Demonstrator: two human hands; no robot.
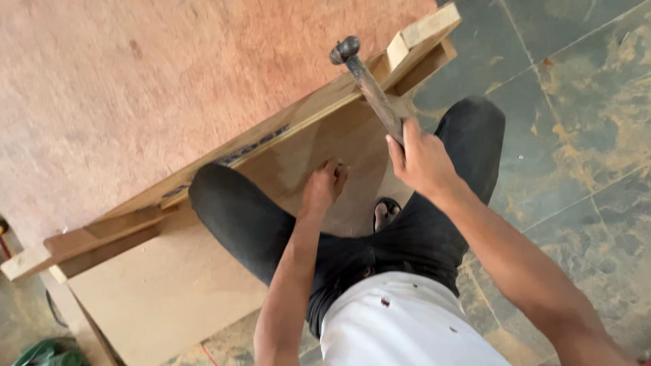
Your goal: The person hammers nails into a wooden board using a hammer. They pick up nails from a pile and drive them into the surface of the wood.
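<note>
Overhead, a hammer (369,85) is gripped by its wooden handle in the right hand (422,159), fingers clamped around it, its dark metal head raised above the edge of a wooden frame (271,135). The left hand (324,184) is pressed with fingers pinched together against a light plywood panel (176,285) just below the frame. Both knees in black trousers (230,217) are set on the panel, beside a tiled floor (583,102).

A Carpentry Workshop Floor

A woodworking place is suggested by large plywood sheets (135,81) laid over a stained stone-tile floor (576,102). Rough timber battens (88,240) are seen fixed along a board's edge, and a hammer (369,85) is held above them.
</note>
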